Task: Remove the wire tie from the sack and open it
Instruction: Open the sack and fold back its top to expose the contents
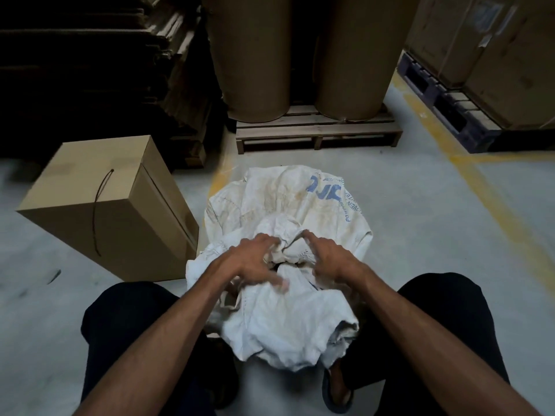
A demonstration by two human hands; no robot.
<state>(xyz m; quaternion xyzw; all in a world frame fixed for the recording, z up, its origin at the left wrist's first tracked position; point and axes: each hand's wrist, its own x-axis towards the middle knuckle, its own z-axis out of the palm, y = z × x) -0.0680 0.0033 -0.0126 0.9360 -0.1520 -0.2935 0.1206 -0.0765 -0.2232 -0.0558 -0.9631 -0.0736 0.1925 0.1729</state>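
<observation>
A white woven sack [288, 211] with blue print and brown stains sits on the floor between my knees. Its mouth is bunched and crumpled at the middle. My left hand [255, 262] rests on the bunched cloth, fingers spread and blurred, some curled into the folds. My right hand [327, 256] lies just right of it, fingers extended onto the gathered neck. A dark gap shows between the two hands. A thin dark wire [100, 211] lies on top of the cardboard box to the left, apart from the sack.
A brown cardboard box [114, 211] stands close on the left. Two large brown paper rolls [300, 55] sit on a wooden pallet [315, 133] behind the sack. Stacked cardboard is at far left, boxes on a blue pallet [444, 106] at right. Yellow floor lines run right.
</observation>
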